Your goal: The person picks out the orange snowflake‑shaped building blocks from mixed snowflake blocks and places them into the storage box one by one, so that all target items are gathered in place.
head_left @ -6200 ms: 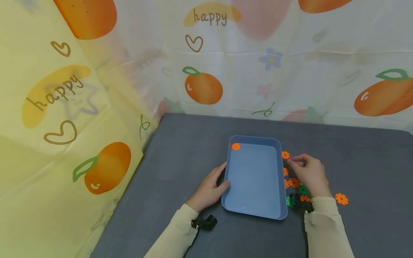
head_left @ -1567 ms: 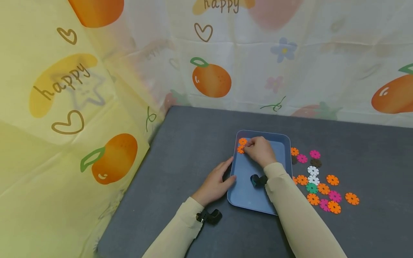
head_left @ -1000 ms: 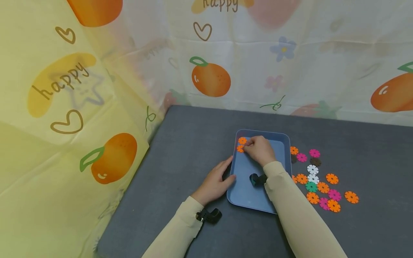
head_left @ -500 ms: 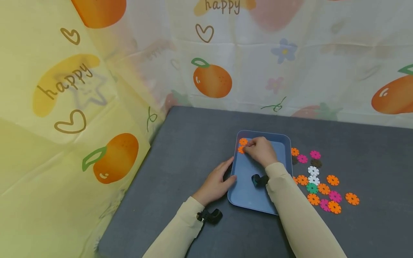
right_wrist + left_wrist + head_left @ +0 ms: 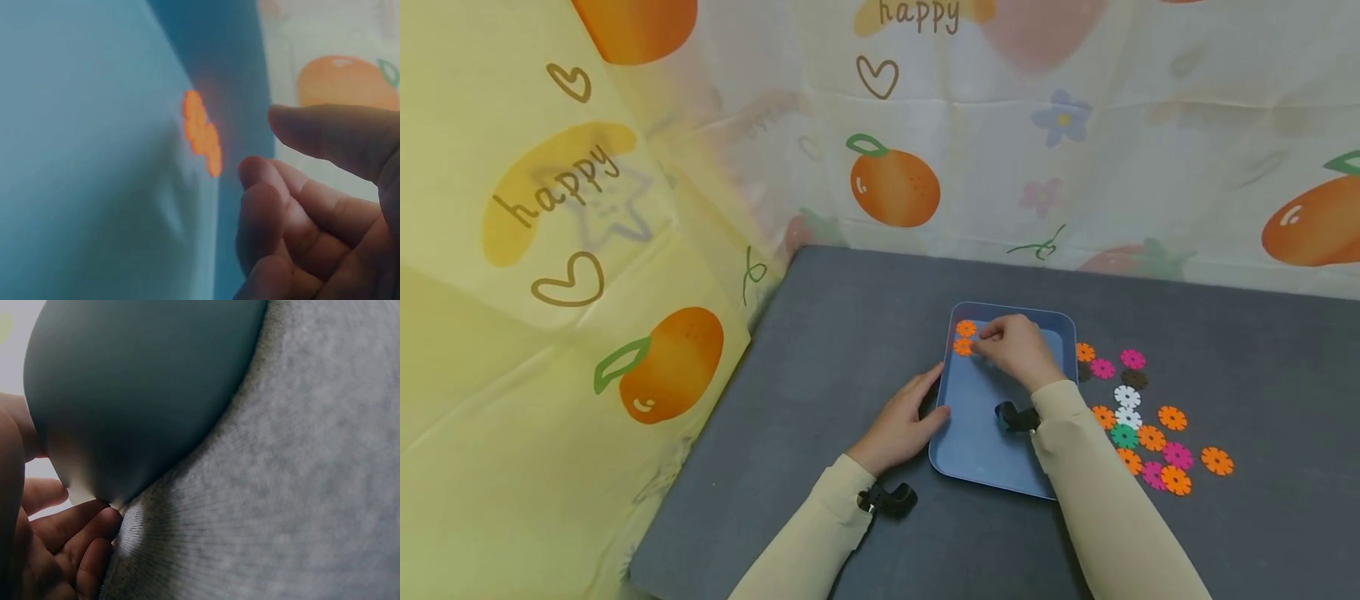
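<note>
A blue tray [image 5: 992, 442] lies on the table. My left hand [image 5: 898, 425] grips its left edge, thumb at the rim; in the left wrist view, the curled fingers [image 5: 81, 537] are against the tray's side. Two orange notched discs [image 5: 964, 337] lie one in front of the other in the tray's far left corner. Just right of them is my right hand [image 5: 1018, 350], over the tray. The right wrist view shows its thumb and fingers [image 5: 262, 212] apart, with nothing between them and both discs a short way off.
Right of the tray, several more notched discs are scattered: orange [image 5: 1217, 461], pink [image 5: 1132, 359], white [image 5: 1127, 396], green [image 5: 1124, 436] and dark brown [image 5: 1135, 380]. Some are partly hidden by the right sleeve [image 5: 1105, 475]. A printed cloth [image 5: 760, 125] hangs behind the grey table [image 5: 820, 333].
Since the oldest frame, a second orange disc has come into the tray. In the last half second my right hand has let go of it and drawn slightly right. My left hand stays on the tray.
</note>
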Motion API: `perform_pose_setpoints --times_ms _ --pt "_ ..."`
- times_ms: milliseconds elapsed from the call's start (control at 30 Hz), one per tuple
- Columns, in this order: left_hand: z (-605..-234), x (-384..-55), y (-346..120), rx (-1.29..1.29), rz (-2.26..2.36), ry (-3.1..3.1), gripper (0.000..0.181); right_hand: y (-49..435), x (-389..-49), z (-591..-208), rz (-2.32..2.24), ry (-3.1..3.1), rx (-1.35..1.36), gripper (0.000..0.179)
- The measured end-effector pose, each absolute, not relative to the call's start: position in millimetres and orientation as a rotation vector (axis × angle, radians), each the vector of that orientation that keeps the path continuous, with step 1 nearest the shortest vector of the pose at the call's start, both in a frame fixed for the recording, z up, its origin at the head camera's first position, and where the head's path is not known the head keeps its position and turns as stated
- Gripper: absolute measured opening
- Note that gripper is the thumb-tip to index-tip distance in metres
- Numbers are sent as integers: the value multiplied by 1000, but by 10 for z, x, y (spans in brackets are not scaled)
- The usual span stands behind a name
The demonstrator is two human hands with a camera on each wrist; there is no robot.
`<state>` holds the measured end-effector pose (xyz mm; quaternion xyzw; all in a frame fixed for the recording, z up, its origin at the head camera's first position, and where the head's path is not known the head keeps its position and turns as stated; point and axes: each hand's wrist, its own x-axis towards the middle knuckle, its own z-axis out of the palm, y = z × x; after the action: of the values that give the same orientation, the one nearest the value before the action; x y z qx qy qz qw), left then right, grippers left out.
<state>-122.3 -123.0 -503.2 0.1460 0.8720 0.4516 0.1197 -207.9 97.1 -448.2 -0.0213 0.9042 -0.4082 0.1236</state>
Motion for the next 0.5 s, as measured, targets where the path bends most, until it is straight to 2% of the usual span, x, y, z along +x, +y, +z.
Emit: perform_pose_setpoints --times_ms 233,500 --pt "-5059 -1223 -1236 429 1321 2541 68 1109 -1914 -4377 -1184 2639 -87 41" --pt "-5053 -1233 -1243 438 1337 2542 69 1312 -1751 -4207 -1123 2672 -182 36"
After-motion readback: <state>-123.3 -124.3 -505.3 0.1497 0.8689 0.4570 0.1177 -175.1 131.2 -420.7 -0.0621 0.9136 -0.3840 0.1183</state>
